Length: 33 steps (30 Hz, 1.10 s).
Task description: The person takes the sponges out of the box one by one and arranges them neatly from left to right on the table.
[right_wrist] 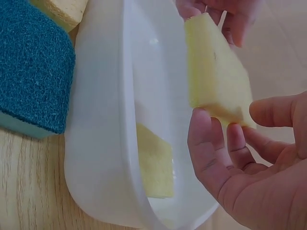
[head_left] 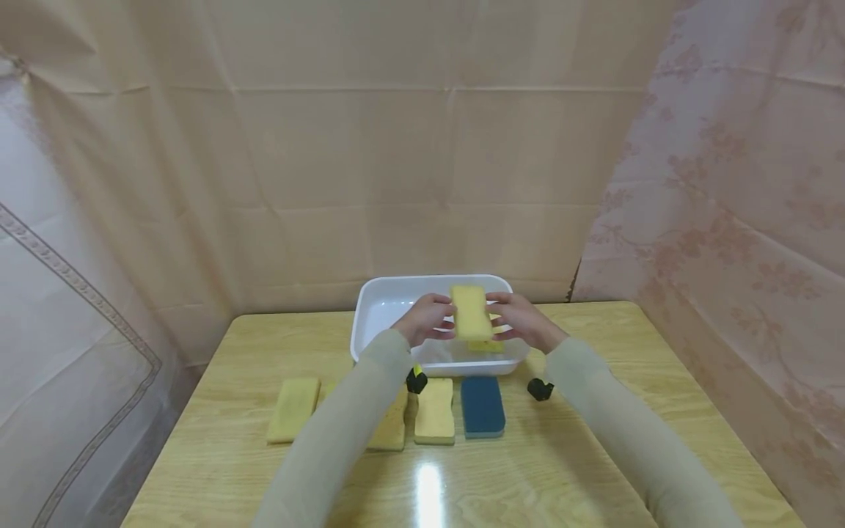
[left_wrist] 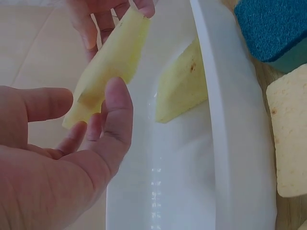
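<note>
A pale yellow rectangular sponge (head_left: 472, 314) is held up over a white plastic tray (head_left: 455, 368), one long edge toward each hand. My left hand (head_left: 428, 320) grips its left side, thumb and fingers near the edge in the left wrist view. On the opposite side my right hand (head_left: 521, 320) holds it, fingertips touching the lower edge in the right wrist view. Inside the tray lies another yellow sponge (right_wrist: 156, 163), partly hidden from the head by the held one.
In front of the tray lie a blue-topped scouring sponge (head_left: 483, 407), a pale notched sponge (head_left: 434, 412), and a yellow sponge (head_left: 389, 429) half covered by the left sleeve. A flat yellow sponge (head_left: 293, 411) is farther left. Behind the wooden table (head_left: 264, 345) hangs a beige curtain (head_left: 396, 147).
</note>
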Each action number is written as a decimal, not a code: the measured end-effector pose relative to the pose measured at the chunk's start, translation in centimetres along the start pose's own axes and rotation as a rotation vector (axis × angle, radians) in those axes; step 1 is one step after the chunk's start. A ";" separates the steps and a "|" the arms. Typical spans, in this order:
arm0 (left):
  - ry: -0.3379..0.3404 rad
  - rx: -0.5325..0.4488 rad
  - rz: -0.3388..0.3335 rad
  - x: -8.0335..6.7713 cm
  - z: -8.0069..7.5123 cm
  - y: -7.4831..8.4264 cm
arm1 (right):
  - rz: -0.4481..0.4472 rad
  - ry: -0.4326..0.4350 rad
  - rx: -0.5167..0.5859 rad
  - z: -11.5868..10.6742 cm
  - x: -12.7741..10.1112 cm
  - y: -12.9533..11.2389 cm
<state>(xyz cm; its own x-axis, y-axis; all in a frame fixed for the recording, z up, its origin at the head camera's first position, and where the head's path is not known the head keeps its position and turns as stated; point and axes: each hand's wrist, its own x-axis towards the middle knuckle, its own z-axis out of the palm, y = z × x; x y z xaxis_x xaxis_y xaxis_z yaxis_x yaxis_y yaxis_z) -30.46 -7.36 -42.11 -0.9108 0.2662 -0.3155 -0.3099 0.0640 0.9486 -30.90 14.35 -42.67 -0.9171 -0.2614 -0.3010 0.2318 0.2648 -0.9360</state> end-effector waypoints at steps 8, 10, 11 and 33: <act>0.000 -0.008 0.010 0.1 0.4 -0.2 | -0.027 -0.003 -0.007 -0.6 -0.3 0.4; -0.004 -0.009 0.014 0.0 0.5 -0.2 | -0.041 -0.002 -0.016 -0.8 -0.4 0.5; -0.007 -0.013 0.015 0.0 0.6 -0.2 | -0.045 -0.001 -0.022 -0.9 -0.5 0.5; -0.016 -0.022 0.094 -1.1 3.4 -0.7 | -0.167 0.029 -0.123 -3.0 -3.6 1.1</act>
<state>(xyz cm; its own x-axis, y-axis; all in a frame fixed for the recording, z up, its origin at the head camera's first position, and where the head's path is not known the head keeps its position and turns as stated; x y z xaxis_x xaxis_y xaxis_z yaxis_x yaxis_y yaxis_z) -28.34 -4.43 -42.32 -0.9317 0.2854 -0.2247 -0.2296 0.0168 0.9731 -28.29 18.38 -42.03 -0.9486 -0.2852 -0.1368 0.0362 0.3318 -0.9426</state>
